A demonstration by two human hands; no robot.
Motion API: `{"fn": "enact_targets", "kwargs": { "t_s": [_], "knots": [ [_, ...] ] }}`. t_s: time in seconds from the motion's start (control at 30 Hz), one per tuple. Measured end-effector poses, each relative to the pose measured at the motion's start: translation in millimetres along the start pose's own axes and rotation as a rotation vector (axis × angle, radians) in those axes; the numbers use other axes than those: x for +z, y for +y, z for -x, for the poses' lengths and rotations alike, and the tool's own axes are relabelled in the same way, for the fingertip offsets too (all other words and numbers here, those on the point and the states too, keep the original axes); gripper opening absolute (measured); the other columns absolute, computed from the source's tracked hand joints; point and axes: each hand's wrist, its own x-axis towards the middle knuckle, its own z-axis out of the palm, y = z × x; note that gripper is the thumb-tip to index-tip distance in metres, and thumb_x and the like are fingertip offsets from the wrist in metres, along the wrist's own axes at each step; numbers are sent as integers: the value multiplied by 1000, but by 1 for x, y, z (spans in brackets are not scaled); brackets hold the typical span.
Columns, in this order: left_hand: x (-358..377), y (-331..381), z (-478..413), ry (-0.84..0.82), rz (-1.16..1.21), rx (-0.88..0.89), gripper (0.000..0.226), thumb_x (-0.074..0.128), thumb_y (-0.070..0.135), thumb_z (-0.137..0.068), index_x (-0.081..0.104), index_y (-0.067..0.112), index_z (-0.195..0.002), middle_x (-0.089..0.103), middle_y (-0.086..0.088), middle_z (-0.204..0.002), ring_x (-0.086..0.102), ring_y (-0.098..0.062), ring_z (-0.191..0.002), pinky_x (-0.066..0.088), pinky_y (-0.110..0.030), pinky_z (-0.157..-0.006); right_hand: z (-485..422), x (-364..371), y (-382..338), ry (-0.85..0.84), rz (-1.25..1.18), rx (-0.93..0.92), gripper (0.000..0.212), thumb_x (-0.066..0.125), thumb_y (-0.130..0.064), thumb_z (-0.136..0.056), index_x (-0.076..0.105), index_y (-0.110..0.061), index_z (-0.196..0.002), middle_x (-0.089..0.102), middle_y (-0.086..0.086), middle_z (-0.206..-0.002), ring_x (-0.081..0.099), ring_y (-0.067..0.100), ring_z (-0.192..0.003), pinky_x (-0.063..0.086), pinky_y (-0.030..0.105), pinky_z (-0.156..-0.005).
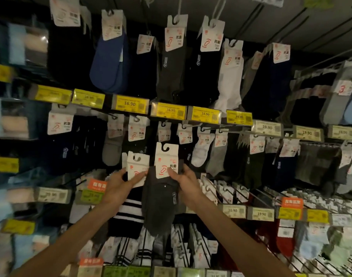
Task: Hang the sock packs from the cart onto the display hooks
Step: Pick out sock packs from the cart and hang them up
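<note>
My right hand [184, 181] pinches a dark grey sock pack [161, 204] by its white header card [166, 160], held upright in front of the middle row of the display. The card's hook slot sits just below a display hook [164, 123] and is not on it. My left hand [119, 184] grips a second pack [129, 208] of black-and-white striped socks by its white card [136, 166], just left of the grey pack. The cart is not in view.
Rows of wire hooks carry many hanging sock packs: blue [111, 60], dark grey, white [230, 76]. Yellow price tags [130, 103] run across between the rows. Lower hooks [221, 194] full of packs jut out under my right arm.
</note>
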Motion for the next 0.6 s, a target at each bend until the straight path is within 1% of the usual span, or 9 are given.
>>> {"fn": "enact_targets", "kwargs": {
  "t_s": [0.03, 0.1, 0.13, 0.2, 0.27, 0.33, 0.37, 0.47, 0.6],
  "knots": [
    [-6, 2, -3, 19, -28, 15, 26, 76, 31, -83, 66, 29, -106, 69, 16, -94, 63, -1, -94, 50, -25, -89, -2, 4, -2, 8, 17, -33, 34, 68, -7, -89, 58, -12, -121, 73, 9, -109, 72, 19, -95, 59, 30, -76],
    [-14, 8, -9, 40, -82, 59, 30, 76, 32, -84, 67, 27, -112, 70, 12, -102, 64, -7, -99, 49, -28, -92, -5, 11, -7, 7, 41, -88, 35, 67, -10, -90, 57, -15, -124, 73, 4, -110, 70, 18, -101, 58, 34, -86],
    [-16, 13, -12, 39, -103, 83, 34, 75, 32, -84, 67, 25, -117, 70, 10, -104, 63, -9, -101, 48, -26, -89, -6, 14, -11, 1, 46, -115, 37, 67, -12, -91, 56, -16, -126, 72, 4, -113, 69, 19, -104, 56, 38, -91],
    [-15, 24, -19, 34, -108, 112, 36, 75, 31, -84, 67, 22, -119, 69, 11, -100, 63, -6, -96, 47, -20, -80, -8, 17, -18, -5, 41, -169, 39, 66, -13, -91, 55, -17, -128, 71, 4, -117, 67, 20, -109, 52, 42, -97],
    [-11, 35, -25, 38, -106, 130, 34, 77, 31, -83, 69, 22, -114, 69, 15, -94, 63, -1, -91, 49, -20, -79, -10, 16, -26, -3, 26, -207, 38, 65, -13, -92, 54, -17, -129, 70, 4, -117, 67, 21, -109, 53, 43, -96],
    [-4, 41, -31, 41, -128, 157, 34, 78, 34, -81, 72, 22, -112, 71, 13, -96, 64, -2, -91, 53, -26, -85, -13, 13, -34, -12, 33, -227, 36, 64, -12, -93, 55, -17, -127, 71, 5, -117, 68, 22, -108, 53, 44, -96],
    [-1, 44, -33, 46, -142, 167, 35, 79, 35, -80, 73, 21, -112, 72, 10, -98, 65, -3, -91, 53, -26, -84, -14, 12, -38, -21, 48, -235, 35, 64, -12, -93, 55, -18, -126, 71, 5, -117, 67, 21, -109, 53, 45, -97],
    [5, 51, -36, 65, -173, 206, 32, 79, 33, -81, 73, 20, -110, 72, 9, -95, 63, 2, -87, 49, -17, -74, -19, 11, -49, -58, 94, -264, 35, 64, -13, -93, 55, -19, -126, 70, 5, -119, 67, 21, -110, 51, 46, -100],
    [10, 57, -40, 68, -204, 224, 29, 79, 37, -81, 74, 23, -106, 72, 11, -92, 64, 3, -85, 49, -18, -71, -26, 14, -56, -60, 143, -306, 36, 64, -16, -93, 55, -20, -127, 70, 4, -118, 68, 20, -108, 52, 47, -98]
  ]
}}
